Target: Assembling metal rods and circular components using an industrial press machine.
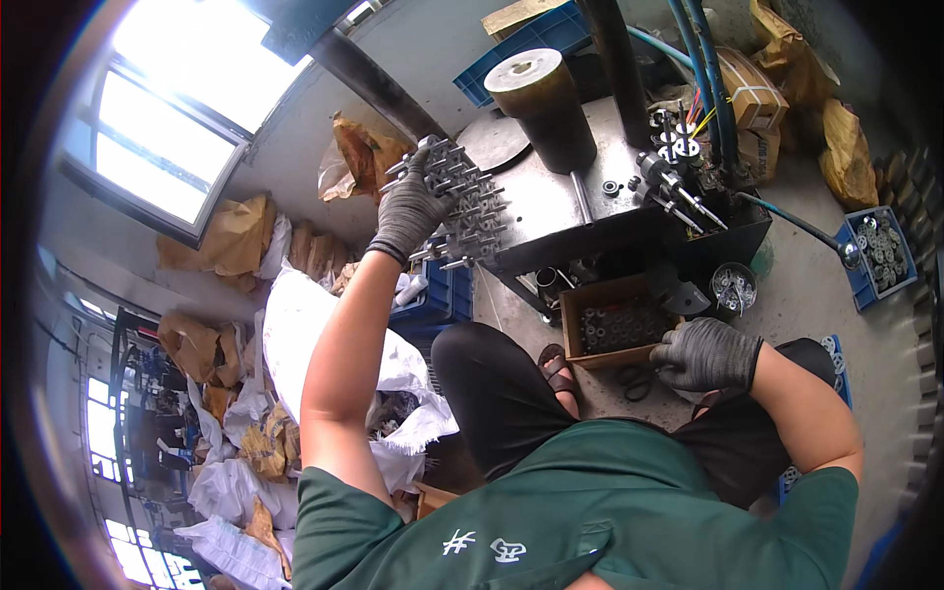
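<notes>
My left hand [411, 208], in a grey knit glove, is raised and grips a metal rack [462, 206] studded with several protruding pins, held at the left edge of a steel machine table [551, 202]. My right hand [703, 354], also gloved, rests low by the front corner of an open cardboard box [618, 320] filled with small dark metal parts. Its fingers are curled; whether it holds a part I cannot tell. A dark rubber ring [637, 383] lies on the floor just left of that hand.
A brown cylinder [541, 103] stands on the machine table beside blue hoses [703, 69] and pinned fixtures [678, 187]. Blue crates [880, 251] of metal parts sit right, a round tin [733, 287] near the box. White sacks [295, 334] and brown bags pile up at left.
</notes>
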A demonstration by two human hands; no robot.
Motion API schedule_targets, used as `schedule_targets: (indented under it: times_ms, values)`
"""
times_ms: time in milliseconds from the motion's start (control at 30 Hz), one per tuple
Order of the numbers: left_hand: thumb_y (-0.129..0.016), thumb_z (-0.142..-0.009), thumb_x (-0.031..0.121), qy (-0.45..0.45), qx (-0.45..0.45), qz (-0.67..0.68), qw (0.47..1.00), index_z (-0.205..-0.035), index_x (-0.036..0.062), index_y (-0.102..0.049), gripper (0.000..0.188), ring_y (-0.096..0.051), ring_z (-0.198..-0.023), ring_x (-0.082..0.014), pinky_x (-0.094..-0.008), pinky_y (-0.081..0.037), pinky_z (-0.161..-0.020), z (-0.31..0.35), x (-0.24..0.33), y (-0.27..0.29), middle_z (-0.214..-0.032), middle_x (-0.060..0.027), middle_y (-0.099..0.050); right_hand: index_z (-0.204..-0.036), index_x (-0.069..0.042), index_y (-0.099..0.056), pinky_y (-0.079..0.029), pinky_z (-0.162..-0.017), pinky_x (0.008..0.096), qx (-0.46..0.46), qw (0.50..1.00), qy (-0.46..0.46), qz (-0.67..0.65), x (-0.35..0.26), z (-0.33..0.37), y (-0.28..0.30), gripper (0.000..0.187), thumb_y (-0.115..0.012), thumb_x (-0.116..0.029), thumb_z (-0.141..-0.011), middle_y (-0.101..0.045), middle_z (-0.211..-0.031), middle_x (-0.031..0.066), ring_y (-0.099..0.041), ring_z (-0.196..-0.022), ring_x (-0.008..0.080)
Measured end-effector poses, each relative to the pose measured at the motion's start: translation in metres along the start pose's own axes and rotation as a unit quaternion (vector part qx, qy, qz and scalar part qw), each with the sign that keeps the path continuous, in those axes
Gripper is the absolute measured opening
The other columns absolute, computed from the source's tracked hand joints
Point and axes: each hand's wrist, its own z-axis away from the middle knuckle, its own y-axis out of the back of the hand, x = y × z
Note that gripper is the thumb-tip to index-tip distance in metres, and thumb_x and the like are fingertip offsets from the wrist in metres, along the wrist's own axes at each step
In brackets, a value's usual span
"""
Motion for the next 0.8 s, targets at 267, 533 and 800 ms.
schedule_targets:
  times_ms: [267,533,800]
  values:
    - [-0.073,-0.076,0.026,-0.059,-0.010,0.007,0.998,-0.159,0.0157,-0.031,0.094,-0.067,-0.111,-0.0396,-0.0460,-0.053,-0.099,-0.011,-0.007,0.004,-0.122,-0.0241,-0.069,-0.103,-0.006,-0.072,-0.054,-0.074,0.0502,-0.026,0.999,-0.004,-0.041,-0.007,0.013,0.014,0.028,-0.067,-0.029,-0.087,-0.068,-0.086,0.0164,-0.067,-0.080,0.0373]
    - [-0.075,-0.080,0.034,-0.034,0.043,-0.011,0.998,-0.156,0.0172,-0.038,0.086,-0.071,-0.103,-0.0385,-0.0474,-0.056,-0.093,-0.003,0.000,-0.003,-0.109,-0.0224,-0.073,-0.105,-0.007,-0.071,-0.054,-0.076,0.0507,-0.051,0.998,-0.031,-0.036,0.004,0.032,-0.011,0.031,-0.068,-0.030,-0.085,-0.068,-0.089,0.0160,-0.068,-0.083,0.0361]
    - [-0.081,-0.081,0.038,-0.076,0.321,-0.055,0.942,-0.130,0.0099,-0.065,0.059,-0.063,-0.111,-0.0364,-0.0468,-0.050,-0.097,0.034,0.050,-0.008,-0.116,-0.0165,-0.067,-0.108,-0.007,-0.074,-0.056,-0.082,0.0501,-0.086,0.984,-0.152,-0.040,0.050,0.070,-0.029,0.038,-0.067,-0.031,-0.079,-0.073,-0.094,0.0178,-0.070,-0.089,0.0383]
